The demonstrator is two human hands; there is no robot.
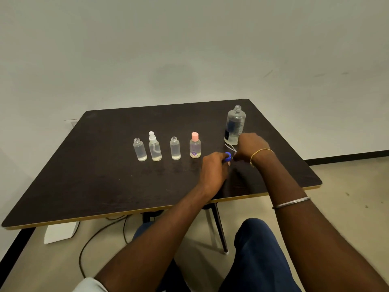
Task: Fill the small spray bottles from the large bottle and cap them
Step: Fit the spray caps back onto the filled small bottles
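Nearest, a knee in blue trousers [259, 249] sits below two bare forearms, the right one wearing a silver bangle [291, 202] and a thin gold bracelet [261, 153]. Past the pale front edge of the dark wooden table [105, 186], the left hand [212, 168] curls its fingertips round a small blue cap [228, 156], low over the tabletop. Just beside it the right hand [250, 144] is turned knuckles-up with its fingers hidden, so I cannot tell whether it grips anything. A thin white tube [229, 147] shows next to it, probably a sprayer's dip tube. Further back stand four small clear plastic bottles in a row. They are an open-necked leftmost bottle [140, 150], a bottle with a white spray pump [155, 149], an open-necked third bottle [175, 149] and a pink-capped bottle with a purple flower [195, 147]. Their fill levels are hard to read. Behind the right hand rises the large clear bottle with a dark label [234, 125], uncapped. The little bottles look light and narrow-based, so they would tip easily. Each is best steadied round its body while a cap is pinched by its rim and turned. The large one should be heavier and smooth-walled, best taken round its middle for a slow pour.
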